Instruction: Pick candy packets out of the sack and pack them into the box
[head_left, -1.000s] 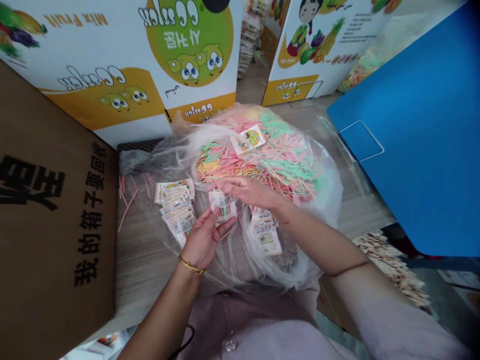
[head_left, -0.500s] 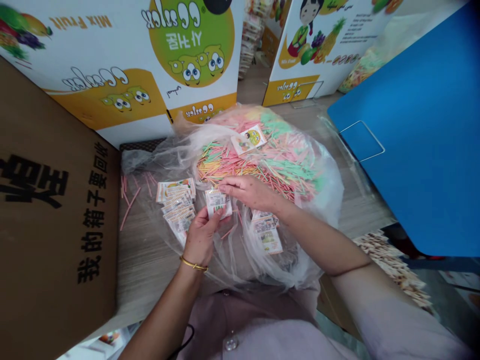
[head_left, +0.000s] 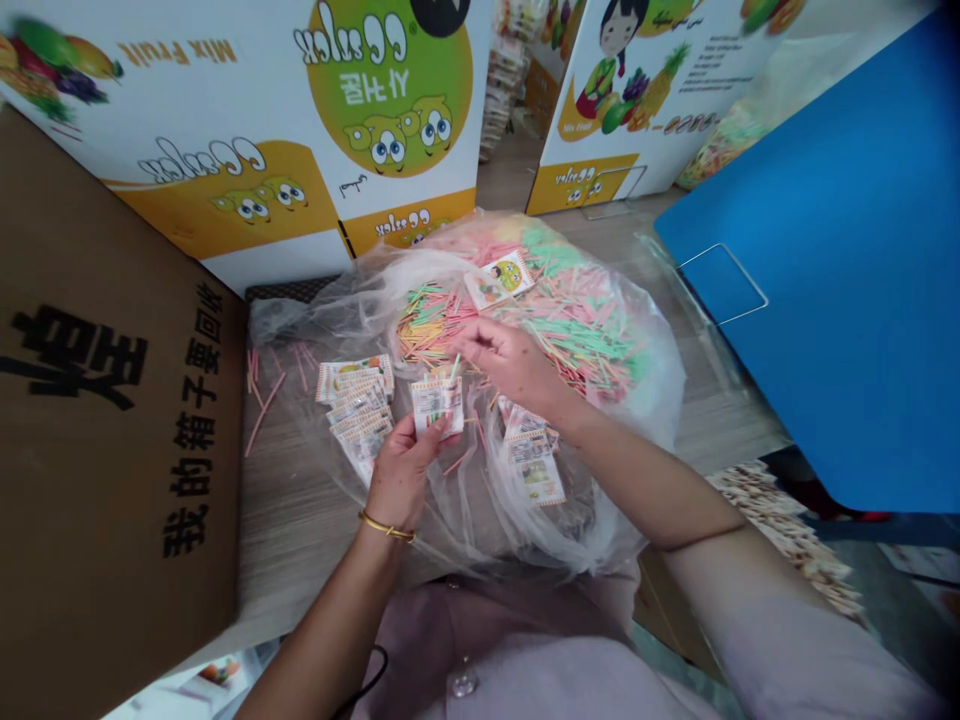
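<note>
My left hand (head_left: 403, 468) is closed on a small printed packet (head_left: 436, 400), thumb across its front. Just above the packet's upper edge, my right hand (head_left: 517, 368) pinches a thin pale green candy stick (head_left: 455, 367), its lower end at the packet's top. Whether that end is inside the packet I cannot tell. Behind the hands, a large clear plastic bag (head_left: 660, 345) lies spread, heaped with pink, green and yellow sticks (head_left: 427, 325). One packet (head_left: 501, 280) rests on the heap. Overlapping packets (head_left: 358, 410) lie left of my left hand, and more packets (head_left: 536, 465) below my right wrist.
Loose pink sticks (head_left: 264, 415) lie on the tabletop (head_left: 277, 530) at left. A brown carton (head_left: 112, 400) stands on the left, white printed cartons (head_left: 247, 120) at the back. A blue panel (head_left: 840, 280) with a wire handle (head_left: 750, 275) takes up the right.
My right hand has lifted slightly up and right from the packet's top edge, and a green stick now shows beneath its fingers. My left hand keeps the packet in nearly the same place.
</note>
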